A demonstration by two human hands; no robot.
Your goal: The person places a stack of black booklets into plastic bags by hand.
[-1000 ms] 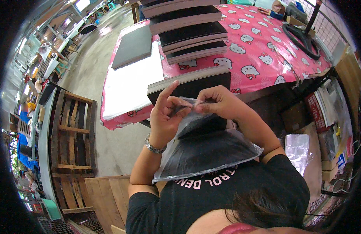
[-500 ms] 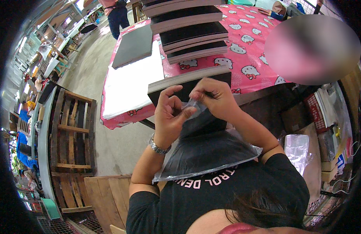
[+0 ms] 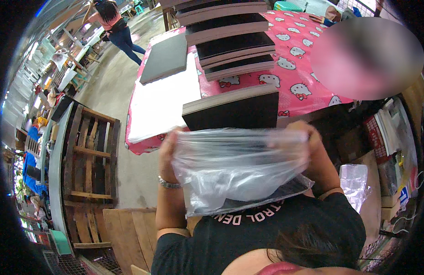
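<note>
Near the black book (image 3: pixel 235 114), left hand (image 3: pixel 168 149) and right hand (image 3: pixel 313 143) grip the bag (image 3: pixel 239 160); I judge it's being spread, needing even tension next.

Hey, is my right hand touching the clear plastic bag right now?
Touching. The head view shows the clear plastic bag stretched taut across to the right hand, its film lying directly against that hand, though motion blurs the fingers.

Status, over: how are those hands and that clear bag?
Left hand and right hand apart, clear plastic bag stretched between them. Black block stands just beyond. Nothing visibly blocking them.
</note>
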